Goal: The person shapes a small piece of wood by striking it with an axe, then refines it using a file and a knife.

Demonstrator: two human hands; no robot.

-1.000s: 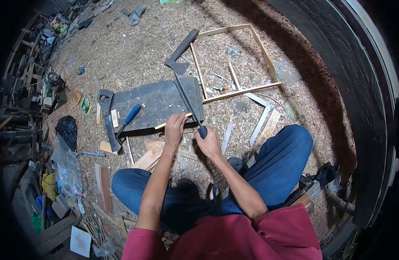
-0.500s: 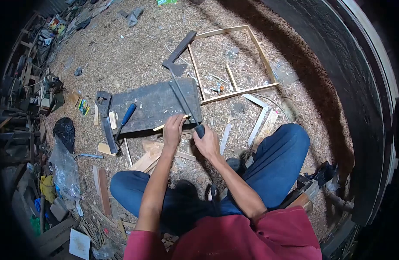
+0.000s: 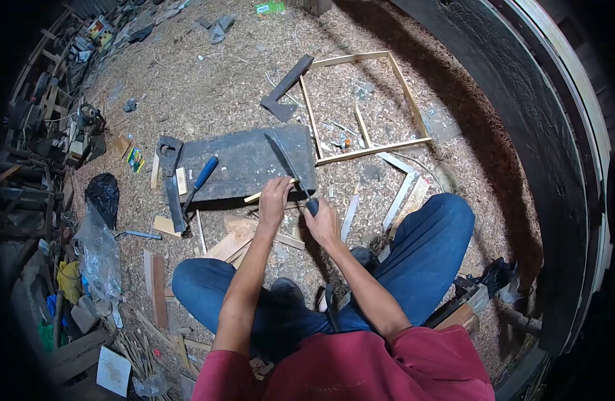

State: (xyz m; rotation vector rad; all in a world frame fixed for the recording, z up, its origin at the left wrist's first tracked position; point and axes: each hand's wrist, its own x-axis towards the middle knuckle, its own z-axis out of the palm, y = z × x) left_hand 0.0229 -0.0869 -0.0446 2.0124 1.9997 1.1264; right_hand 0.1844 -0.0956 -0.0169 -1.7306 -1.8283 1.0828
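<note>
My left hand [image 3: 274,202] is closed over a thin wooden strip [image 3: 253,198], pressing it on the near edge of a dark wooden board [image 3: 230,157]. My right hand [image 3: 323,223] grips the black handle of a saw [image 3: 285,155]; its long narrow blade points away from me and crosses the strip's right end. Its teeth are too small to make out. On the board's left part lie a chisel-like tool with a blue handle [image 3: 206,172] and a second, wider handsaw [image 3: 172,175].
Beyond the board's right corner lie a rectangular wooden frame [image 3: 374,145] and a dark L-shaped tool [image 3: 287,87]. A metal square [image 3: 399,199] and wood offcuts [image 3: 230,244] lie near my knees. Wood shavings cover the ground. A dark beam [image 3: 521,100] rises at right.
The saw has shifted slightly along the strip's end, with my right hand now a little lower and to the right. My left hand keeps its hold. The whole view has moved slightly.
</note>
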